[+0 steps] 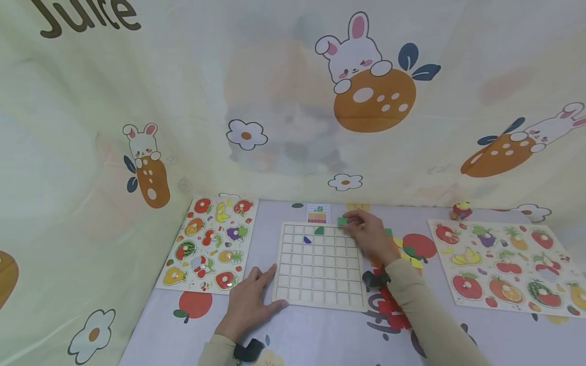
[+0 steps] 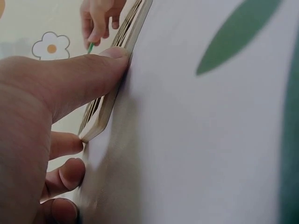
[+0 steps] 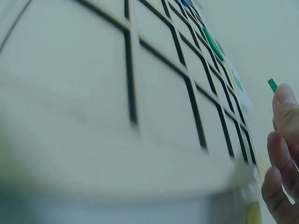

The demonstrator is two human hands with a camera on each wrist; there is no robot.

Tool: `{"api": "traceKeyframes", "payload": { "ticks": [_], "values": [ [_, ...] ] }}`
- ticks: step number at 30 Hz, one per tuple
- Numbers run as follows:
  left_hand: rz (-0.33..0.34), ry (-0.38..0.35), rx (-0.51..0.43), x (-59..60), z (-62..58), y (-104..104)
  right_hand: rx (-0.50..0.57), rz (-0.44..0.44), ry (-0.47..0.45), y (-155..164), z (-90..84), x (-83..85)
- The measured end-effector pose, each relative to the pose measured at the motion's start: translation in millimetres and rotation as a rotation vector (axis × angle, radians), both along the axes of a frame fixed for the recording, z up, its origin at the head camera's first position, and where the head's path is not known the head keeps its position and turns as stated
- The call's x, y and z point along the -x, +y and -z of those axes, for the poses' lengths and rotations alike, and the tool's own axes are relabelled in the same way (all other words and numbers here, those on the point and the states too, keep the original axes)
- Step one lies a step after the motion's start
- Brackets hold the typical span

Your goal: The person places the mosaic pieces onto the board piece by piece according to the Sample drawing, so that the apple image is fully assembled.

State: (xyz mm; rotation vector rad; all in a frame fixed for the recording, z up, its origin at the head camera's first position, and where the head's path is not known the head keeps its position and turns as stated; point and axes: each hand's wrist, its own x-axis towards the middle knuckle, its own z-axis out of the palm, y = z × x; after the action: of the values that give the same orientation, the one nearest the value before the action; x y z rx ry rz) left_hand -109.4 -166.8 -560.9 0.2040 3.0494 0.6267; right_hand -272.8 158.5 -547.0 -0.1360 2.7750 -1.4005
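A fruit puzzle board point(image 1: 208, 245) lies left of the small pattern card point(image 1: 318, 214); another fruit puzzle board point(image 1: 505, 264) lies far right, beyond loose coloured pieces point(image 1: 409, 251).

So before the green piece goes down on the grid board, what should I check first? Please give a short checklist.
1. Right hand pinches green piece: ok.
2. Left hand steadies grid board at its near left corner: ok.
3. Free cells in the top row: ok, most are bare.
4. Pieces already seated, green and blue: ok, clear of the hand.
5. Piece turned to fit a cell: cannot tell.
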Motion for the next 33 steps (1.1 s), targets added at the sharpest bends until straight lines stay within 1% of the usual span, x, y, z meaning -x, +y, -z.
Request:
{"api": "traceKeyframes", "payload": {
  "ticks": [3,5,10,14,18,27,33],
  "values": [
    [0.005,0.004,-0.001,-0.1,-0.9,0,0.036,0.007,-0.054,-10,2.3,0.3],
    [0.005,0.003,-0.003,-0.2,-1.0,0,0.045,0.002,-0.060,-16,4.2,0.8],
    [0.005,0.000,0.000,0.1,-0.4,-1,-0.012,-0.044,0.002,-24,10.7,3.0],
    [0.007,-0.002,0.002,0.3,0.3,-1,-0.064,-0.062,0.004,-27,15.7,4.6],
    [0.010,0.002,0.005,0.3,0.8,-1,-0.086,-0.062,-0.009,-27,18.6,6.4],
    [0.008,0.007,-0.001,0.4,-0.3,-1,-0.089,-0.073,-0.031,-24,15.1,7.8],
    [0.009,-0.005,-0.005,0.5,0.0,-1,-0.064,-0.077,-0.064,-22,12.1,7.6]
  ]
}}
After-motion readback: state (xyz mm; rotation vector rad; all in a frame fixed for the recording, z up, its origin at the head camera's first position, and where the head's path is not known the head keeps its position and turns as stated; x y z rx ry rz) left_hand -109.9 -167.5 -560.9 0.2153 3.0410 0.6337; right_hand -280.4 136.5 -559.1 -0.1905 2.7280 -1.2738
